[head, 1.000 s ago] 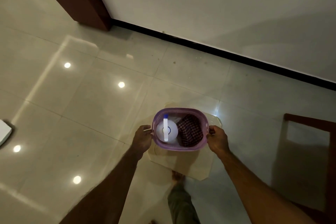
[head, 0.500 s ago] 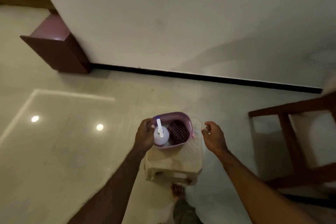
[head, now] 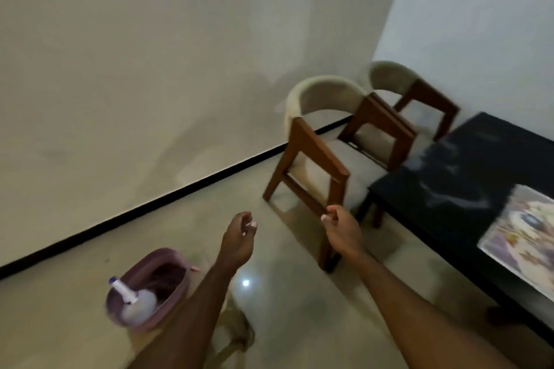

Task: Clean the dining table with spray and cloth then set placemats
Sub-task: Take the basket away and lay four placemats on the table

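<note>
We see the purple basket (head: 150, 293) at the near left, resting on a pale stool (head: 236, 329) that the left forearm mostly hides. It lies below and left of the left hand (head: 239, 237), well apart from it. Inside sit one white spray bottle (head: 132, 298) on the left and one dark checked cloth (head: 166, 278) on the right. The dark table (head: 467, 198) stands at the right and carries one patterned placemat (head: 521, 231) at its near right edge. Two chairs (head: 323, 141) stand beyond the hands beside the table. Both hands are loosely curled and hold nothing; the right hand (head: 341, 229) hovers in front of the nearer chair's leg. Half a second ago the left hand was at the basket's rim; now both hands are off it.
</note>
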